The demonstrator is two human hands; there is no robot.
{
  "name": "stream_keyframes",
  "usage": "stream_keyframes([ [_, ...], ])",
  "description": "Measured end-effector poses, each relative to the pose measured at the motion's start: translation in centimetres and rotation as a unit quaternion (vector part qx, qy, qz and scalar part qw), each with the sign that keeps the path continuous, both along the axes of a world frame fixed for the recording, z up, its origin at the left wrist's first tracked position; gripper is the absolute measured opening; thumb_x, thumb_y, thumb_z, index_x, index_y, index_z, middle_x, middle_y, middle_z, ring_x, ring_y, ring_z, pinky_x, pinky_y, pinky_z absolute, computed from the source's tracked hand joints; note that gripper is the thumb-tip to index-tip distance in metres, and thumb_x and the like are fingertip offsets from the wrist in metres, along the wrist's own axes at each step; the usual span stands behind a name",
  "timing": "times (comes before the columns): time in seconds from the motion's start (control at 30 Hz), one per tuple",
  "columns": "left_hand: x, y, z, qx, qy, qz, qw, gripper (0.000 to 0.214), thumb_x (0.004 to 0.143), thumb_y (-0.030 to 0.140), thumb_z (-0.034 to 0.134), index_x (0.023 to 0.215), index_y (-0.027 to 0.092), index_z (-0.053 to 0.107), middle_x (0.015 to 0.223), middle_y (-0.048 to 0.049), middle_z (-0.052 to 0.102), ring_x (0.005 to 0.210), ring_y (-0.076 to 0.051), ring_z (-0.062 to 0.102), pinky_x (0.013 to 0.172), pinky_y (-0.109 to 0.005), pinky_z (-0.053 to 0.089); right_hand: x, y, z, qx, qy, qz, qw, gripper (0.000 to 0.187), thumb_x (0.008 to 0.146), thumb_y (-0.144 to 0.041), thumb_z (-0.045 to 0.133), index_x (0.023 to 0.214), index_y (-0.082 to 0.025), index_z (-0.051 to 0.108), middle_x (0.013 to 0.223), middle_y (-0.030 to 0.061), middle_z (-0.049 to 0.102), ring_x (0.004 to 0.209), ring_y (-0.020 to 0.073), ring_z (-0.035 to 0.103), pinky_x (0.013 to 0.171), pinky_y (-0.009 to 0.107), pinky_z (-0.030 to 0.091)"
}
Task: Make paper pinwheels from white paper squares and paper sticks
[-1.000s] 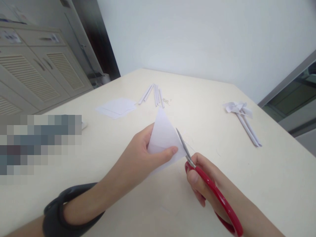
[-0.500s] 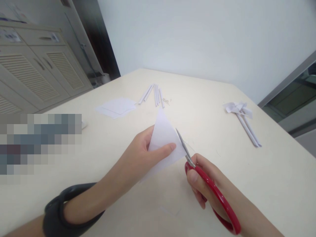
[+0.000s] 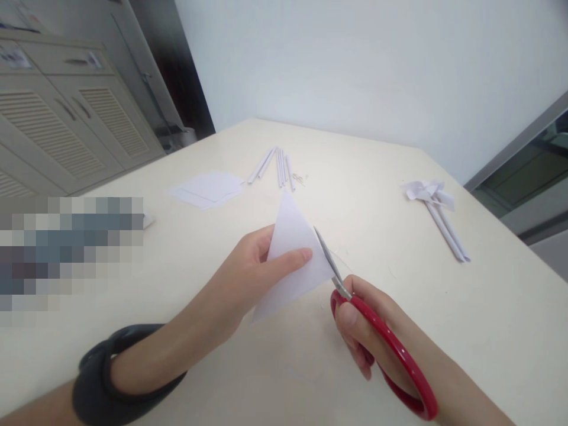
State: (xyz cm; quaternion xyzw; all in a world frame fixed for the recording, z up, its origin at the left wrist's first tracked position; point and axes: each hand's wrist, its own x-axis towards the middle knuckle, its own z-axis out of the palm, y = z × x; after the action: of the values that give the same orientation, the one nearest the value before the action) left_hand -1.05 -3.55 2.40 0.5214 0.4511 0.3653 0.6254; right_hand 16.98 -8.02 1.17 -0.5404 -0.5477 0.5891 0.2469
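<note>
1. Paper [image 3: 293, 234], a white triangle, is up over the tabletop [image 3: 377, 207], well in from its edges, with one point towards the far edge.
2. My left hand [image 3: 257, 263] has it clamped, thumb flat across the front, fingers mostly hidden behind.
3. My right hand [image 3: 354, 322] is closed on the scissors [image 3: 393, 338], thumb and fingers wrapped about the red handles.
4. The blades lie along the paper's right side, tips towards the far edge; I cannot tell how far apart they are.
5. Near the tabletop's left edge, some loose sheets [image 3: 208, 189] lie overlapping.
6. Several thin rolls [image 3: 280, 168] lie in from the far left corner, small bits [image 3: 299, 178] just beside them.
7. By the right edge lie pinwheels [image 3: 428, 190], their sticks pointing nearer me.
8. I have a dark band [image 3: 95, 381] on my left wrist.
</note>
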Motion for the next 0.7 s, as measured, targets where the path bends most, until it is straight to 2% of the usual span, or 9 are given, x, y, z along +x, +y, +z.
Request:
stream_keyframes([
  [0.13,-0.1,0.1,-0.1,0.001,-0.013,-0.002,1.000,0.026,0.082,0.030,0.055,0.106,0.021,0.061,0.100,-0.0055,0.069,0.089,-0.027,0.065,0.073,-0.037,0.052,0.0,-0.2,0.4,0.030,-0.024,0.003,0.999,0.040,0.085,-0.057,0.043,0.067,-0.022,0.038,0.049,-0.0063,0.041,0.045,0.0100,0.039,0.052,0.025,0.036],
  [0.37,-0.1,0.1,0.3,-0.010,-0.004,-0.014,1.000,0.022,0.081,0.026,0.055,0.100,0.019,0.061,0.102,-0.0070,0.068,0.091,-0.028,0.064,0.073,-0.037,0.051,0.3,-0.3,1.5,0.079,-0.083,0.029,0.993,0.035,0.088,-0.051,0.041,0.069,-0.021,0.036,0.065,-0.0033,0.045,0.057,0.0106,0.043,0.059,0.026,0.038],
  [0.53,-0.1,0.2,0.5,-0.016,0.006,-0.015,1.000,0.021,0.080,0.028,0.056,0.097,0.018,0.062,0.101,-0.0076,0.069,0.089,-0.028,0.065,0.071,-0.036,0.052,0.1,-0.1,1.6,0.081,-0.113,0.029,0.990,0.034,0.088,-0.046,0.042,0.066,-0.021,0.034,0.060,-0.0042,0.043,0.053,0.0098,0.041,0.056,0.025,0.037],
  [0.7,-0.2,0.1,0.5,-0.005,0.023,-0.009,1.000,0.026,0.079,0.037,0.058,0.097,0.018,0.062,0.098,-0.0076,0.069,0.084,-0.027,0.065,0.069,-0.036,0.052,0.1,0.3,0.7,0.069,-0.088,0.019,0.994,0.037,0.087,-0.043,0.047,0.061,-0.021,0.033,0.052,-0.0060,0.038,0.044,0.0078,0.034,0.047,0.024,0.034],
])
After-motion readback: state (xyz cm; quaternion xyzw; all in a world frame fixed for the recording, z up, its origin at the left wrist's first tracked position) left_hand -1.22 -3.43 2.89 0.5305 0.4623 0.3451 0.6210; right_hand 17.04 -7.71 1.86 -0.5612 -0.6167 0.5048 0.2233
